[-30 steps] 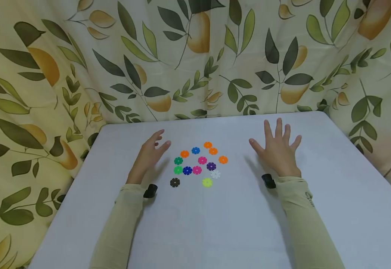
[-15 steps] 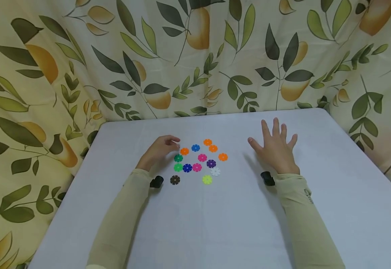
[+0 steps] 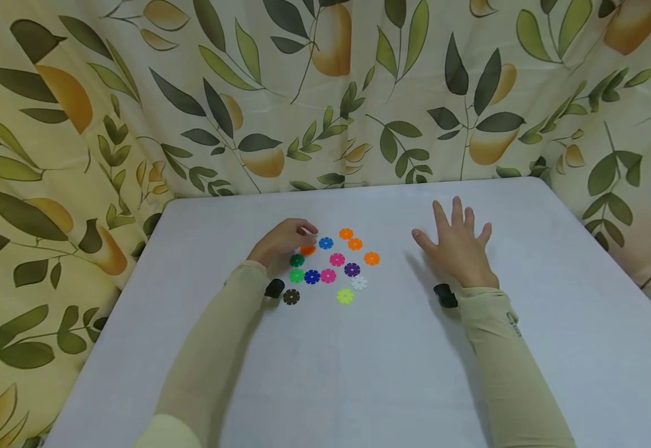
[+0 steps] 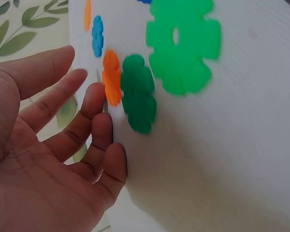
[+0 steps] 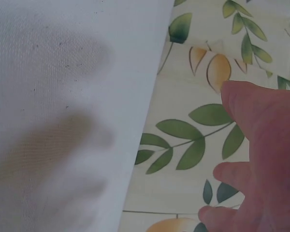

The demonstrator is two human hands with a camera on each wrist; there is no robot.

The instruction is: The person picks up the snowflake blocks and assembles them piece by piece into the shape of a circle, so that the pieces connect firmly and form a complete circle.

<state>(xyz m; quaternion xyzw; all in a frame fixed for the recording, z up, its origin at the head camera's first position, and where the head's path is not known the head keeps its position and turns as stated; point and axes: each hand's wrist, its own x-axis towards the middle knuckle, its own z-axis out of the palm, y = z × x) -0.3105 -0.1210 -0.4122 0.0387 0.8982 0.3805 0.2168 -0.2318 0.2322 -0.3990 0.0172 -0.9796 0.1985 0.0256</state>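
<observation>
Several notched, flower-shaped plastic discs lie flat on the white table. My left hand [image 3: 282, 241] reaches over their left side, partly covering an orange disc [image 3: 308, 250], with a blue disc [image 3: 326, 243] just beyond the fingertips. In the left wrist view, the loosely bent fingers of this hand [image 4: 63, 140] hold nothing, and the thumb stands apart from them. Close by the fingertips there are the orange disc [image 4: 112, 79] and a dark green disc [image 4: 138, 94]. To the right of the discs, my right hand [image 3: 459, 249] hovers over the table with spread fingers, holding nothing.
Pink discs [image 3: 337, 259], a purple disc [image 3: 352, 269] and a white disc [image 3: 359, 283] fill the middle of the group. A brown disc [image 3: 291, 297] and a yellow disc [image 3: 345, 296] lie nearest me. A leaf-patterned curtain [image 3: 303, 93] hangs behind the table [image 3: 336, 373].
My left hand has moved rightward from beside the discs to over the orange one, and its fingers have bent. The right hand has stayed nearly in place; the discs lie as before.
</observation>
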